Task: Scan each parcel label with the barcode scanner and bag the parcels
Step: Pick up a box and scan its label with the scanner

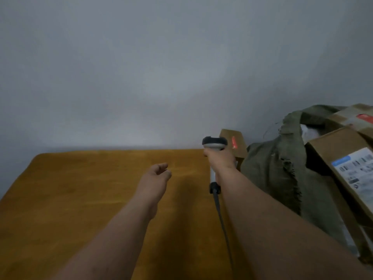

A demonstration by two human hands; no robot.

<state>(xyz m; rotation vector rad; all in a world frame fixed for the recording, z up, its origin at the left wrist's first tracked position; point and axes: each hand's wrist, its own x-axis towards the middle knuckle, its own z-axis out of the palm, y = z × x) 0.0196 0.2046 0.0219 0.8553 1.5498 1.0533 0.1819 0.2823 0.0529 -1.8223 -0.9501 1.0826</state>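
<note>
Right hand (220, 160), centre right of the frame, has its grip clenched round the handle of the barcode scanner (215, 145), head pointing away toward the wall. Left hand (159, 171), centre frame, hangs over the desk (80, 188) with fingers loosely curled, grip released, holding nothing.

Parcels: a small cardboard box (235, 145) just behind the scanner, touching or nearly touching the green bag (270, 174); a large labelled box (343, 168) and another box (355, 118) sit in the bag's open mouth at the right edge.

Risks, as I judge them:
- Scanner cable (220, 215) trails down along the right forearm; it could snag the arm or drag across a parcel on a reach.
- The large box leans out of the bag mouth and might tip if the bag is nudged.
- The small box's label side may face away, so a scan could miss.

Hard to tell:
- Scanner window and trigger finger are hidden behind the hand.
- Bag contents below the boxes; something white shows, unidentifiable.
- Label print is blurred.
- Right-edge boxes are cut off.
</note>
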